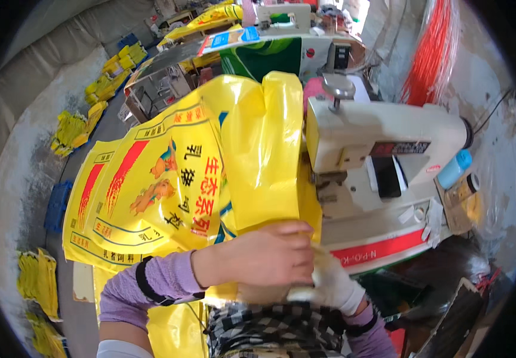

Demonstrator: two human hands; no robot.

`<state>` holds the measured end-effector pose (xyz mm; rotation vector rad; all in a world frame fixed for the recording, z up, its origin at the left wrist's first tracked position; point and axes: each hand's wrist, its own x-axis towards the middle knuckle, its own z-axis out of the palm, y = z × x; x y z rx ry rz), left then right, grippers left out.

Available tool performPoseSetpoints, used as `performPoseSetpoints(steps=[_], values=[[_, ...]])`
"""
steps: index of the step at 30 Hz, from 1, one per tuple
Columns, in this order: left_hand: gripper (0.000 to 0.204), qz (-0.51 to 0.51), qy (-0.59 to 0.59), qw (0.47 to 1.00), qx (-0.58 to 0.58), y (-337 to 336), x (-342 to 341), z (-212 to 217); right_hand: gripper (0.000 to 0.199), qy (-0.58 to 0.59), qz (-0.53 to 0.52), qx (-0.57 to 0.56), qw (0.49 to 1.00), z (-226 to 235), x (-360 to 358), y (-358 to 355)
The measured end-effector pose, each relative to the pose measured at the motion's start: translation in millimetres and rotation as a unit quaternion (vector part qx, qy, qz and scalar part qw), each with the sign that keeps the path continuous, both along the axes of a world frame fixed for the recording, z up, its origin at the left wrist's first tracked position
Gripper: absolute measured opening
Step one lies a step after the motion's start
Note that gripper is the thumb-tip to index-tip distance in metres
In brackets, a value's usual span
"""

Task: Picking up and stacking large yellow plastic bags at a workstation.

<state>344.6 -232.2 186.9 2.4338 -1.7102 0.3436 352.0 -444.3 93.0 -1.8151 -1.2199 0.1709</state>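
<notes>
Nearest the camera: checked cloth on the person's lap, purple sleeves on both forearms. Left hand, bare, comes in from the left and lies over the lower edge of a yellow plastic liner, fingers curled down on it, pinching the film. Right hand wears a white glove, sits just under and beside the left hand, closed on the same bunched edge; exact finger spread is hidden by the left hand. The liner stands up in a tall fold between the hands and the sewing machine, touching the machine's head on its left side. Left of the liner, a yellow printed woven sack spreads flat toward the left, with red stripes and cartoon figures, the liner coming out of its mouth. The sewing machine is cream, with a red strip along its base, and a blue-capped bottle by its right end. Behind it, a green and white sack and a second machine. Far left floor: stacks of folded yellow sacks. Far right top: a hanging bundle of red strings.
</notes>
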Motion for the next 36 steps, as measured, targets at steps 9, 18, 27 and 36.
performPoseSetpoints(steps=[9, 18, 27, 36], values=[[0.094, 0.398, 0.002, 0.898, -0.188, 274, 175, -4, 0.042, -0.029, -0.039, 0.025, 0.998, -27, -42, -2], [0.028, 0.584, -0.137, 0.797, 0.073, 340, 152, 30, 0.04, -0.055, -0.225, 0.06, 0.971, 14, -39, 10], [0.031, 0.539, -0.309, 0.776, 0.112, 372, -56, 168, 0.029, -0.078, -0.122, 0.1, 0.984, -27, -70, 12], [0.064, 0.377, 0.399, 0.783, -0.292, -3, -83, 34, 0.022, 0.155, -0.034, 0.114, 0.981, -97, -114, -12]])
